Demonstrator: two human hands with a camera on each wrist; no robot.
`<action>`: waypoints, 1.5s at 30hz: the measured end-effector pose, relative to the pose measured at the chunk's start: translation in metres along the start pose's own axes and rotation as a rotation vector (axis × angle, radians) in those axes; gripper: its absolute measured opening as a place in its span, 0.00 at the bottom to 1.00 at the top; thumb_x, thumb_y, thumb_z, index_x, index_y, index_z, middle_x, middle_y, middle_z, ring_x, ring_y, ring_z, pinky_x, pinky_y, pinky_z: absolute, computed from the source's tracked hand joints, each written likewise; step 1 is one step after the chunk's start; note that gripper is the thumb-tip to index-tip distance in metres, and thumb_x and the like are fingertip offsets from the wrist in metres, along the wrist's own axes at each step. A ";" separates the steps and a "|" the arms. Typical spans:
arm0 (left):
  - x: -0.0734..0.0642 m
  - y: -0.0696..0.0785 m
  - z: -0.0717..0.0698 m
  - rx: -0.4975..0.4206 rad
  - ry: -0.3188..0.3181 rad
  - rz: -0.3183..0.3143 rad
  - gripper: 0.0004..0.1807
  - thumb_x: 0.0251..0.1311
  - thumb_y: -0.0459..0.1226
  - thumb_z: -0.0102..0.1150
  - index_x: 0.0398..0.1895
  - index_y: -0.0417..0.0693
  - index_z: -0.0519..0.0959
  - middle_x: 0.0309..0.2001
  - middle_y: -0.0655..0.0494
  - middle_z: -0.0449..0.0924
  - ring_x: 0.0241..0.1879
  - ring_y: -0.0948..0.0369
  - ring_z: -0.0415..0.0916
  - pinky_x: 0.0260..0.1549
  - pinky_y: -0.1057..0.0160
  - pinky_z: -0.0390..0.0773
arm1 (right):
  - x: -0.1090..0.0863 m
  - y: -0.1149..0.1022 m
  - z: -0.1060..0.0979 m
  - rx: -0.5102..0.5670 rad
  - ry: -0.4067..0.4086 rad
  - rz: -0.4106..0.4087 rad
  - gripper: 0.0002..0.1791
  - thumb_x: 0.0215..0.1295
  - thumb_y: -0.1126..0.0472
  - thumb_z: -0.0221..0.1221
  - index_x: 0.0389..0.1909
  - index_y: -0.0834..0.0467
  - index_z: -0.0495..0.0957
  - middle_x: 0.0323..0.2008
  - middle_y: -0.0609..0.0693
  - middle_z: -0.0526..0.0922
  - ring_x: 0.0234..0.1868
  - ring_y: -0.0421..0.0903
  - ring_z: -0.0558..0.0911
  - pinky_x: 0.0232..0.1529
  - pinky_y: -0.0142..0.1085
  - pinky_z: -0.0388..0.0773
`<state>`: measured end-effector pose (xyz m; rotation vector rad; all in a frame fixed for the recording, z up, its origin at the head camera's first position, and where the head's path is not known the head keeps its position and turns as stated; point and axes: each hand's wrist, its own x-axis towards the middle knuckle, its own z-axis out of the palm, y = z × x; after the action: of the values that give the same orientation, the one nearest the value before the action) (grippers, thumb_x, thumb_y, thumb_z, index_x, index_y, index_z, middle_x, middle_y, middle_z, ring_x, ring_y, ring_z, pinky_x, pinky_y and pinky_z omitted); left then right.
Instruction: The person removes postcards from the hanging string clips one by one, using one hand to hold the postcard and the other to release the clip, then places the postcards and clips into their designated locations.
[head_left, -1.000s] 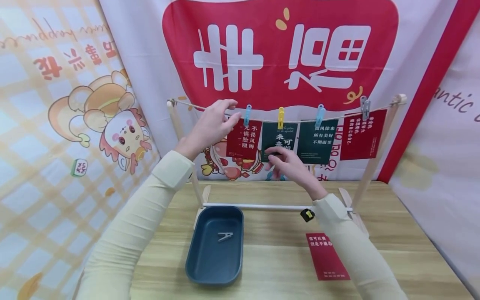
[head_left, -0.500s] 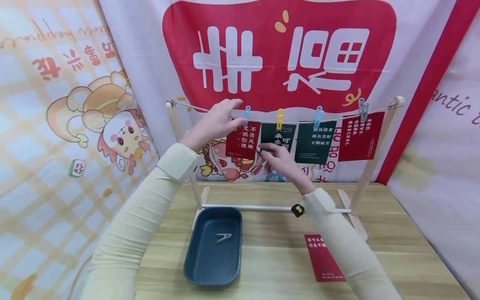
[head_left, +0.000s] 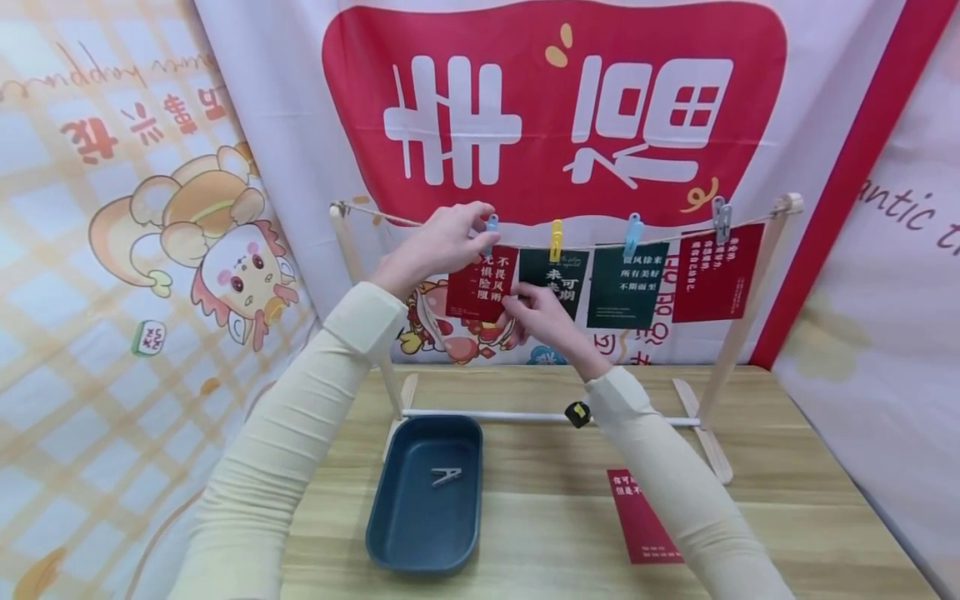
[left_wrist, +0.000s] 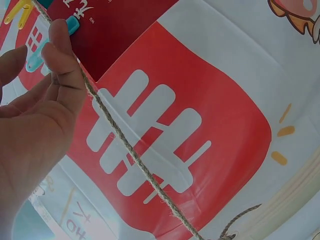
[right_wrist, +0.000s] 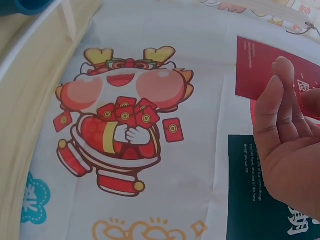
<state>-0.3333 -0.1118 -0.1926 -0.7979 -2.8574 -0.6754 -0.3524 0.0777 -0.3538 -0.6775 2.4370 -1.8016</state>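
A red card (head_left: 468,293) with white writing hangs from the twine line by a light blue clothespin (head_left: 492,223). My left hand (head_left: 442,242) is up at this clothespin, thumb and fingers parted; in the left wrist view its fingers overlap the blue clothespin (left_wrist: 36,61). My right hand (head_left: 543,317) is at the lower right edge of the red card, fingers bent. In the right wrist view, part of the red card (right_wrist: 252,67) shows through the gap between thumb and fingers. Right of it hangs a dark green card (head_left: 531,265) under a yellow clothespin (head_left: 556,242), partly hidden by my right hand.
Another green card (head_left: 622,304) and a red card (head_left: 708,292) hang further right on the wooden frame (head_left: 738,333). Below, a blue tray (head_left: 423,542) holds a grey clothespin (head_left: 446,476). One more red card (head_left: 637,525) lies on the table, partly under my right sleeve.
My right hand has moved left from in front of the green card to the red card's edge. My left hand has shifted slightly right, its fingers now closer about the blue clothespin.
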 end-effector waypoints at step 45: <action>0.002 0.003 0.007 -0.032 0.286 0.190 0.11 0.66 0.43 0.58 0.44 0.47 0.77 0.35 0.53 0.84 0.32 0.63 0.82 0.45 0.64 0.83 | -0.002 -0.003 0.007 0.039 0.025 -0.004 0.17 0.72 0.46 0.54 0.51 0.54 0.76 0.34 0.59 0.84 0.27 0.52 0.85 0.41 0.56 0.83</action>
<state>-0.3327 -0.1051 -0.1975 -0.8840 -2.4854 -0.7435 -0.3475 0.0712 -0.3542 -0.6604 2.4115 -1.8647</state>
